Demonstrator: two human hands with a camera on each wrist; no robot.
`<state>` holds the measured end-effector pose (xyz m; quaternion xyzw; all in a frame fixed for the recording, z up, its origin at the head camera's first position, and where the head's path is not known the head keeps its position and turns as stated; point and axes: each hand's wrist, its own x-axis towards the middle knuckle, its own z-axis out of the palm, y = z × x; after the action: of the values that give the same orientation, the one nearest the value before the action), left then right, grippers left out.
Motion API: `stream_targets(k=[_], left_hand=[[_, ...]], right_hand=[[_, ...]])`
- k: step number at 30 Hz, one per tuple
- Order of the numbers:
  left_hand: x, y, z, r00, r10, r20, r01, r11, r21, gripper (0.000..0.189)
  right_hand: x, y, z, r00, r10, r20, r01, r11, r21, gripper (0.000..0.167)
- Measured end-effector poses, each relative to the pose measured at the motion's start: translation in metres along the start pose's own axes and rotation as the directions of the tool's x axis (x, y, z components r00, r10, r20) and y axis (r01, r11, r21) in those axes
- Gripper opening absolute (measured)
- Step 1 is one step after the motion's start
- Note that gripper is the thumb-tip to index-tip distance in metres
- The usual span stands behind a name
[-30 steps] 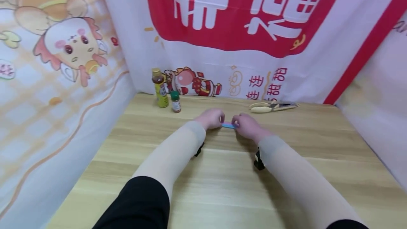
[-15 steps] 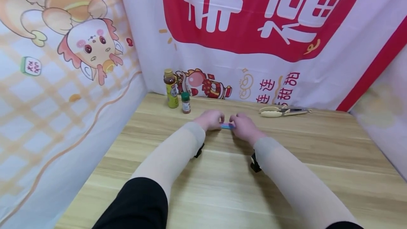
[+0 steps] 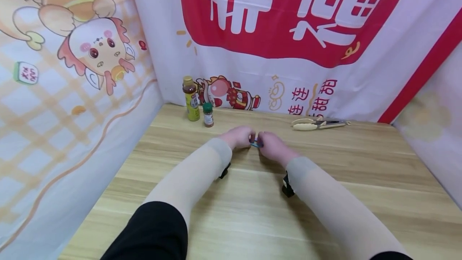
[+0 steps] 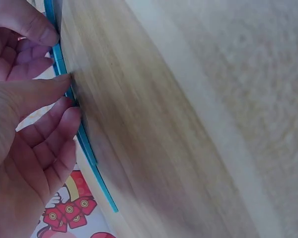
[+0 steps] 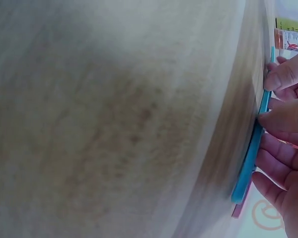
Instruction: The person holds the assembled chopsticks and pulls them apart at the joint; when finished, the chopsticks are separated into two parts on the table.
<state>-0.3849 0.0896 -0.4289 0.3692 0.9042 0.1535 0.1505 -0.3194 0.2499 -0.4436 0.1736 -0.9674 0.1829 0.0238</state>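
Note:
My left hand [image 3: 239,136] and right hand [image 3: 273,147] meet over the far middle of the wooden table. Between them is a thin, narrow teal strip [image 3: 256,143], pinched by thumb and fingers of each hand. In the left wrist view the teal strip [image 4: 87,141] runs past my left fingertips, with a stepped end. From the right wrist the strip [image 5: 247,171] shows a pink piece [image 5: 238,208] lying behind it near its end. It is held close over the table. I cannot tell exactly what kind of thing the strip is.
Left of the hands, by the back curtain, stand a yellow bottle [image 3: 192,101] and a small green-capped jar [image 3: 208,115]. Cream-tipped tongs [image 3: 317,124] lie at the back right. A printed cloth [image 3: 252,47] hangs behind the table [image 3: 245,208], another at the left.
My right hand has moved left, closer to my left hand, so less of the strip shows between them. The head view has shifted a little. Bottle, jar and tongs stay in place.

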Motion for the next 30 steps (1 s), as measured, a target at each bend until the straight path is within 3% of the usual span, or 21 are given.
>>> stream_targets(k=[7,12,15,21,25,30], left_hand=[[0.0,0.008,0.003,0.999,-0.016,0.032,0.014,0.998,0.056,0.01],[-0.002,0.016,0.008,0.997,0.02,0.073,-0.027,0.995,0.096,0.009],[-0.005,0.017,0.009,0.997,0.028,0.066,-0.033,0.997,0.063,0.008],[-0.021,0.018,0.001,0.996,0.089,0.016,-0.088,0.994,-0.065,0.011],[-0.037,0.03,-0.01,0.984,0.176,0.015,-0.174,0.983,-0.062,0.016],[-0.056,0.044,-0.026,0.974,0.225,-0.017,-0.225,0.974,0.009,0.02]], right_hand=[[-0.005,0.002,-0.006,0.993,0.065,0.1,-0.067,0.998,0.013,0.009],[-0.012,0.007,-0.009,0.986,0.074,0.15,-0.077,0.997,0.015,0.011],[-0.016,0.01,-0.012,0.984,0.071,0.161,-0.082,0.994,0.066,0.008],[-0.031,0.008,-0.031,0.994,-0.018,0.107,-0.001,0.984,0.179,0.005],[-0.047,-0.001,-0.054,0.993,-0.091,0.08,0.075,0.98,0.184,0.004],[-0.064,-0.014,-0.075,0.989,-0.147,0.004,0.146,0.983,0.114,0.007]])
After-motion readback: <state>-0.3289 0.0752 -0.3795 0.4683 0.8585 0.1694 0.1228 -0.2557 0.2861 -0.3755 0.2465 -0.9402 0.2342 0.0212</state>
